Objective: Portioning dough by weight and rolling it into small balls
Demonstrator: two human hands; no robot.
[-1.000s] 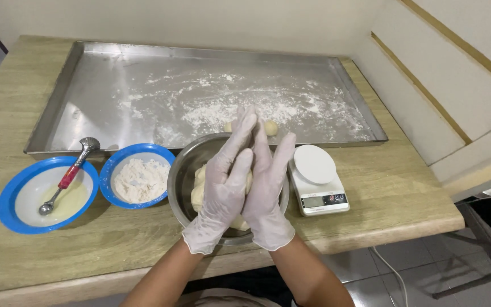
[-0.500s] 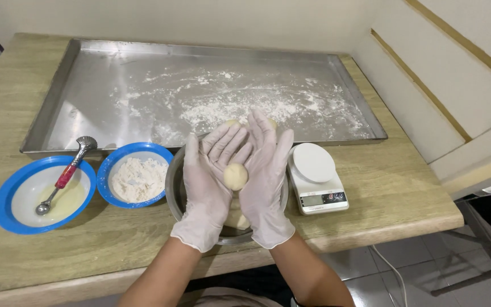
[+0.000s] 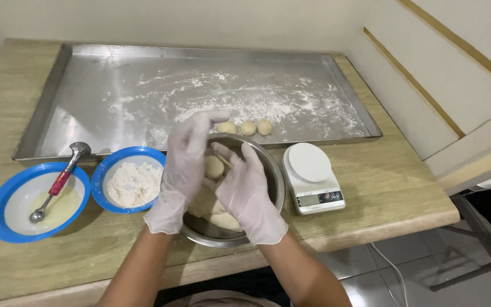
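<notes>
A small dough ball [image 3: 213, 166] is cupped between the gloved left hand [image 3: 182, 165] and gloved right hand [image 3: 245, 190]; the palms are held close together around it, not clamped tight. This is done directly over the steel bowl [image 3: 274, 176], where the bulk dough [image 3: 214, 211] is seen at the near side.

Three finished dough balls [image 3: 248, 127] are lined up on the floured metal tray [image 3: 86, 91], just beyond the bowl's far rim.

Risks:
- Ball can be dropped if the palms are opened too wide; landing in the bowl is likely, and it could stick back onto the bulk dough.
- Sticking to the gloves is likely if no flour is picked up; the blue bowl of flour [image 3: 132, 182] is just left of the steel bowl.
- The steel bowl sits near the table [image 3: 370, 187] edge; it could be nudged off by the forearms.
- The white scale [image 3: 312, 176] touches or nearly touches the bowl on the right; it could be bumped by the right wrist.
- The blue bowl with liquid [image 3: 7, 204] and spoon [image 3: 58, 182] sit further left; the handle could be snagged on a careless reach.
</notes>
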